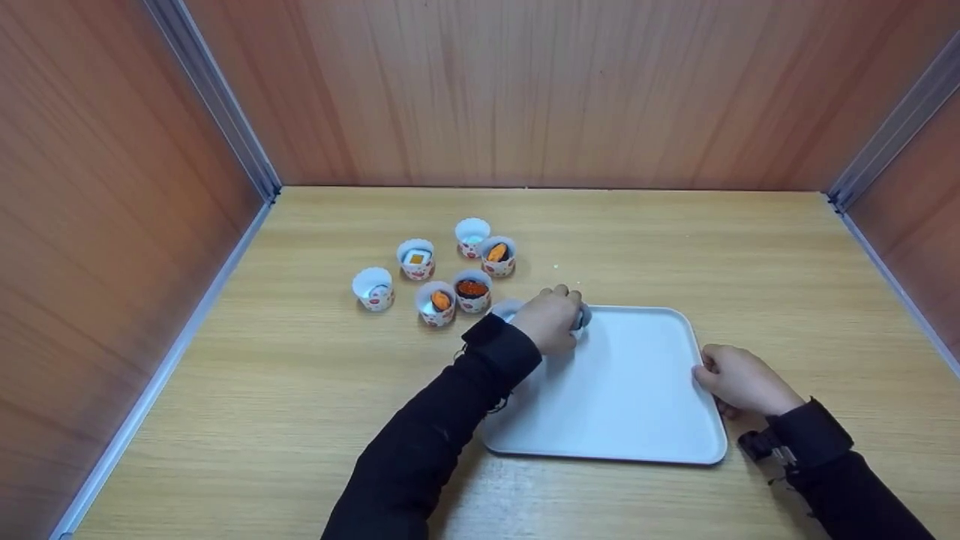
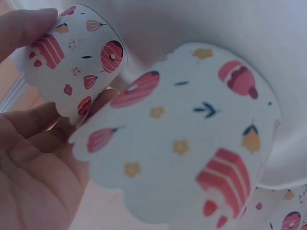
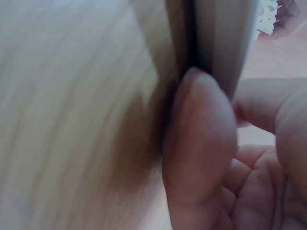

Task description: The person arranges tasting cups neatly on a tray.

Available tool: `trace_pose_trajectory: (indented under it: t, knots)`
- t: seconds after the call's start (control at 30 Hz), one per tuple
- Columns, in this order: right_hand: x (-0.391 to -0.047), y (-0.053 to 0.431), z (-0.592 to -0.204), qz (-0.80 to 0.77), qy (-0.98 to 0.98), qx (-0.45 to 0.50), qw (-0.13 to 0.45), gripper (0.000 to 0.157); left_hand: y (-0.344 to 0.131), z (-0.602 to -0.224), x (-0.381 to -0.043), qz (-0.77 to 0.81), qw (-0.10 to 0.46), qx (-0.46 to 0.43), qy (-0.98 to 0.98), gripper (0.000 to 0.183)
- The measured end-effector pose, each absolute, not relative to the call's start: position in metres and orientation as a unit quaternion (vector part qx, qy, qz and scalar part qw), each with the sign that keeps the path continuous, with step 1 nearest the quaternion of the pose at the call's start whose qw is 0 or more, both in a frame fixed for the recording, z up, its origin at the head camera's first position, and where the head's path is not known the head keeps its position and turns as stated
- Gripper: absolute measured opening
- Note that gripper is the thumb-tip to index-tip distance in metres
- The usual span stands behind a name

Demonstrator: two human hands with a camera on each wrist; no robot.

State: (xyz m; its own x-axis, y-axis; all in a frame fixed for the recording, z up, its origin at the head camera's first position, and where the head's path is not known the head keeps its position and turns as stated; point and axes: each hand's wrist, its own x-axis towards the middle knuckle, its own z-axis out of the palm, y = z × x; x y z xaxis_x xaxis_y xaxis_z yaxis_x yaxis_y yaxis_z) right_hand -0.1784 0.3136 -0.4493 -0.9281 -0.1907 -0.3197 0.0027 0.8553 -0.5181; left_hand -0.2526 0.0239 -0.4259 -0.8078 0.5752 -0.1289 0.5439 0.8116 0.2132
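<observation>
My left hand (image 1: 550, 319) is over the far left corner of the white tray (image 1: 622, 390). It grips a small paper baking cup (image 2: 79, 62), printed with pink cakes and donuts, between thumb and fingers. Closer to the left wrist camera is a second such cup (image 2: 187, 139); in the head view a paper cup (image 1: 505, 308) shows partly behind the hand, by the tray's corner. At the tray's right edge my right hand (image 1: 746, 381) pinches the rim (image 3: 228, 43) between thumb and fingers. The inside of the held cup is hidden.
Several paper cups stand on the wooden table left of the tray. One cup (image 1: 472, 289) has a red-orange topping, two have orange pieces, and one cup (image 1: 416, 259) holds a white and yellow piece. Wood-grain panels (image 1: 525, 97) wall the table at back and sides.
</observation>
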Motion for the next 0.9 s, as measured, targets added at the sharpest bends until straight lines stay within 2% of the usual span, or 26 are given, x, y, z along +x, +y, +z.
trace_pose_trajectory:
  t: [0.2,0.47,0.77,0.9]
  knots:
    - [-0.178,0.314,-0.448,-0.270,0.946,-0.062,0.171,0.024,0.025,-0.424,-0.251,0.091,0.089,0.285,0.950,0.076]
    - [-0.178,0.313,-0.450,-0.271,0.945,-0.058,0.174,0.025,0.017,-0.416,-0.247,0.112,0.039,0.280,0.953,0.085]
    - [-0.179,0.315,-0.451,-0.267,0.946,-0.055,0.175,0.022,-0.020,-0.394,-0.248,0.175,-0.024,0.241,0.954,0.109]
    - [-0.180,0.316,-0.451,-0.262,0.947,-0.052,0.180,0.022,-0.045,-0.387,-0.251,0.193,-0.033,0.205,0.959,0.122]
